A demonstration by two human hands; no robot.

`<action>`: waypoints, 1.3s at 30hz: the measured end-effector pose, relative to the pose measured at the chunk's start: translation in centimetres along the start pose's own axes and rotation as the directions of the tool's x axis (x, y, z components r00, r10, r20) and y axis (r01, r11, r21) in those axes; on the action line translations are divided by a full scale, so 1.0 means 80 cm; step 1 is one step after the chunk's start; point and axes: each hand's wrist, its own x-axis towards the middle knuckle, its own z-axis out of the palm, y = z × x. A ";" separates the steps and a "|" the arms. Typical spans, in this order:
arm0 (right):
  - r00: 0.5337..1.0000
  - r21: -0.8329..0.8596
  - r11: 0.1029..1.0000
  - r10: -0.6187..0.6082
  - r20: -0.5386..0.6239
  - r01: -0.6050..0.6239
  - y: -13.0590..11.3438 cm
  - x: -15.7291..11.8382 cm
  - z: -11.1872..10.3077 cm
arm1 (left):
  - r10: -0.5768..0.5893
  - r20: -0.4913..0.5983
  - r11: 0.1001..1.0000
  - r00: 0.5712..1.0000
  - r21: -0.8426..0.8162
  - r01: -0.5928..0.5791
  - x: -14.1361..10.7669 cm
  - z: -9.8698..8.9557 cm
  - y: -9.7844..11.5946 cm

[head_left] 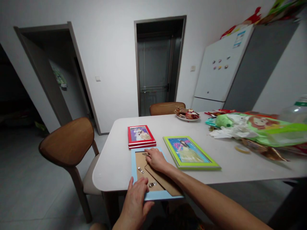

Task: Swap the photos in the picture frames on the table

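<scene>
Left hand (pixel 137 195) comes in lowest, half open, its fingers spread over the near left corner of a light blue frame (pixel 159 195) and its thumb apart by the near edge; whether it grips the frame cannot be told. Right hand (pixel 156 159) reaches across from the near right, palm down, fingers bent together at a metal clip (pixel 145 154) by the frame's far edge; whether they pinch the clip cannot be made out.

The blue frame lies face down at the near side of the white worktop (pixel 115 159), its near end jutting past the edge. Its brown backing board (pixel 139 161) shows two more clips, one at the left and one at the near end, and a brown stand flap (pixel 165 181) runs under the right wrist.

Just beyond lie two stacked red frames (pixel 142 136), the upper one with its photo facing up. To the right, a lime green frame (pixel 190 155) also lies picture up. Farther off stands a plate (pixel 189 119) of wrapped items; at the far right are a green printed bag (pixel 266 129) and a yellowish ring (pixel 242 149).
</scene>
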 end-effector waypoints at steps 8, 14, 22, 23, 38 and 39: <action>0.924 0.261 0.917 -0.349 0.156 0.302 0.005 -0.082 -0.049 | -0.016 0.034 1.000 0.999 -0.008 0.016 0.003 -0.007 0.003; 0.985 0.114 0.984 -0.149 0.086 0.139 0.012 -0.093 -0.048 | -0.054 0.060 0.998 0.997 -0.009 0.054 0.005 -0.008 0.009; 0.996 0.209 0.975 -0.082 0.026 0.075 0.011 -0.085 -0.049 | -0.148 -0.048 0.960 0.988 -0.245 0.132 0.008 -0.003 0.005; 0.997 0.209 0.976 -0.072 0.015 0.067 0.009 -0.083 -0.055 | -0.197 -0.088 0.935 0.976 -0.315 0.160 0.012 -0.004 0.005; 0.995 0.119 0.990 0.083 -0.046 -0.077 0.043 -0.073 -0.052 | -0.714 0.069 0.259 0.697 -0.898 0.355 0.002 -0.095 -0.089; 0.993 0.078 0.991 0.112 -0.031 -0.110 0.051 -0.074 -0.048 | -0.722 0.079 0.261 0.688 -0.889 0.376 -0.003 -0.097 -0.099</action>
